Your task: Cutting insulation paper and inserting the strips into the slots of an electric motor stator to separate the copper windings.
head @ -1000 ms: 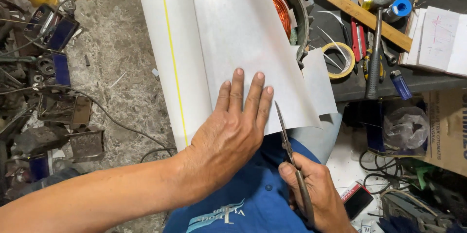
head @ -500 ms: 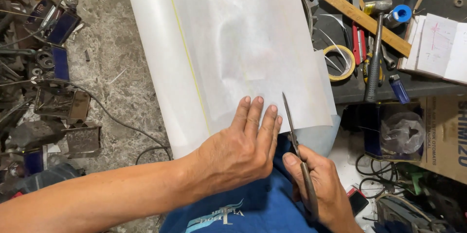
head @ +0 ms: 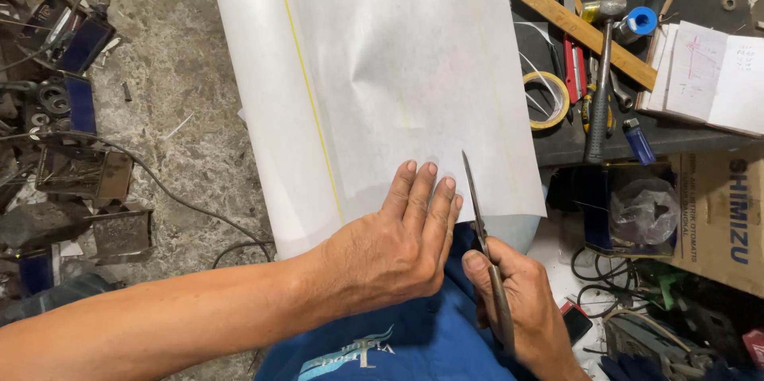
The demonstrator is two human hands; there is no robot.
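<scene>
So since a second ago the white sheet has flattened out; the folded-over flap is gone and it now lies spread wide, and the scissors have come up so the blade tip sits over the sheet's near edge instead of below it. My left hand has slid a bit toward 3 o'clock and rests flat, fingers together and stretched out, palm down on the sheet's near edge, not gripping anything. My right hand is at about 5 o'clock of the left one, closed around the scissor handles, thumb on top. The blades point toward 12 o'clock, just beside my left fingertips; can't tell if they're actually parted.

The sheet runs from my lap up toward 12 o'clock, with a thin yellow line running down its left part. At 2 o'clock the dark tabletop carries a wooden ruler, a hammer, a tape roll and a notebook. Concrete floor at 9 o'clock, scrap metal parts lying on it.
</scene>
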